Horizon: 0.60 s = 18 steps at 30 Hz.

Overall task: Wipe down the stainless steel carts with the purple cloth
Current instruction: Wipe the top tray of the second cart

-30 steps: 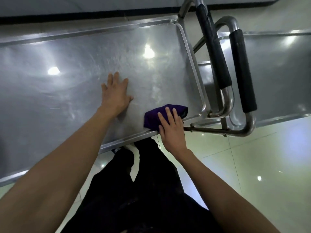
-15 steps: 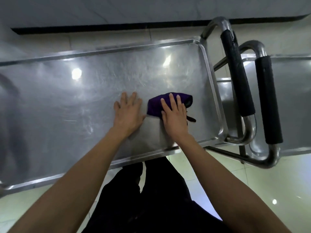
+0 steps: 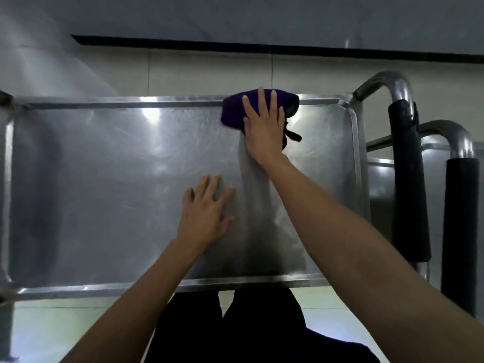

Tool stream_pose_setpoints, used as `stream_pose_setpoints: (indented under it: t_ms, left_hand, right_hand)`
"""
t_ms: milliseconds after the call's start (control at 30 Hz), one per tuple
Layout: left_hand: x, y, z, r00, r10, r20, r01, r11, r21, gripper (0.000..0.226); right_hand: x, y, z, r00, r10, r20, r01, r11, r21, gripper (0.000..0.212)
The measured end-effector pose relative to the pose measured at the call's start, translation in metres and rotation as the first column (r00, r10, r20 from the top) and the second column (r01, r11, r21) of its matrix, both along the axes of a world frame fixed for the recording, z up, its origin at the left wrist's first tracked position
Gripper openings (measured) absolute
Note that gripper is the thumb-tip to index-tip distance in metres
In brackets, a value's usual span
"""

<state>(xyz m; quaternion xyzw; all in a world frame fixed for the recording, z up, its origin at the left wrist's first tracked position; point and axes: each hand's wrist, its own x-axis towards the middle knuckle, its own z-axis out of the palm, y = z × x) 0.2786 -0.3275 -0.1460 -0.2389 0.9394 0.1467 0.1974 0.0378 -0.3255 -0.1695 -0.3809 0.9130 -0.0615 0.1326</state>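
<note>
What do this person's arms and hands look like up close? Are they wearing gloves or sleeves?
No gloves and no sleeves in view: both forearms are bare up to the frame edge. The left hand and right hand show no rings, watch or wristband that I can make out. Below the arms, dark trousers are visible.

An institutional service area, such as a commercial kitchen or hospital back room. Two stainless steel carts stand side by side, each with a bent tubular handle wrapped in black foam. The floor is glossy pale tile, and the tiled wall carries a dark band.
</note>
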Motion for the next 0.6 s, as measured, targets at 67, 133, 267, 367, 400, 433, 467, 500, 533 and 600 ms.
stream_pose_setpoints:
  t_ms: [67, 133, 267, 367, 400, 433, 467, 500, 533, 600]
  left_hand:
    - [0.005, 0.002, 0.004, 1.0, 0.0, 0.009, 0.0, 1.0, -0.008, 0.073]
    - [0.009, 0.003, 0.005, 0.999, 0.031, 0.017, -0.031, 1.0, 0.002, 0.074]
    - [0.013, 0.002, 0.006, 0.997, 0.068, 0.026, -0.068, 0.997, 0.029, 0.076]
    - [0.014, -0.003, 0.004, 0.998, 0.01, 0.065, -0.014, 0.998, 0.058, 0.081]
    - [0.016, -0.006, 0.003, 0.997, -0.006, 0.071, 0.0, 0.997, 0.08, 0.083]
    - [0.018, -0.009, 0.003, 0.997, -0.019, 0.07, 0.012, 0.995, 0.101, 0.085]
    - [0.021, -0.013, 0.003, 0.997, -0.032, 0.064, 0.025, 0.993, 0.115, 0.087]
    - [0.024, -0.015, 0.003, 0.997, -0.049, 0.059, 0.041, 0.992, 0.123, 0.087]
    - [0.026, -0.018, 0.003, 0.996, -0.067, 0.052, 0.06, 0.99, 0.127, 0.087]
    - [0.029, -0.021, 0.002, 0.995, -0.091, 0.036, 0.085, 0.987, 0.133, 0.087]
  right_hand:
    - [-0.008, -0.015, 0.003, 1.0, -0.003, 0.007, 0.003, 1.0, -0.009, 0.051]
    - [-0.01, -0.02, 0.003, 1.0, -0.012, 0.009, 0.012, 1.0, -0.016, 0.05]
    - [-0.002, -0.01, 0.002, 1.0, 0.012, 0.025, -0.012, 1.0, -0.017, 0.05]
    - [0.018, 0.014, 0.002, 0.998, 0.036, 0.043, -0.035, 0.999, -0.02, 0.049]
    - [0.029, 0.025, 0.002, 0.998, 0.034, 0.047, -0.034, 0.999, -0.017, 0.049]
    - [0.04, 0.036, 0.002, 0.998, 0.029, 0.05, -0.028, 1.0, -0.015, 0.049]
    - [0.053, 0.047, 0.001, 0.998, 0.022, 0.052, -0.021, 1.0, -0.016, 0.049]
    - [0.066, 0.058, 0.002, 0.998, 0.015, 0.056, -0.014, 1.0, -0.019, 0.049]
    - [0.08, 0.071, 0.002, 0.998, 0.007, 0.059, -0.005, 1.0, -0.024, 0.049]
    - [0.107, 0.097, 0.004, 0.998, -0.015, 0.066, 0.017, 0.999, -0.034, 0.049]
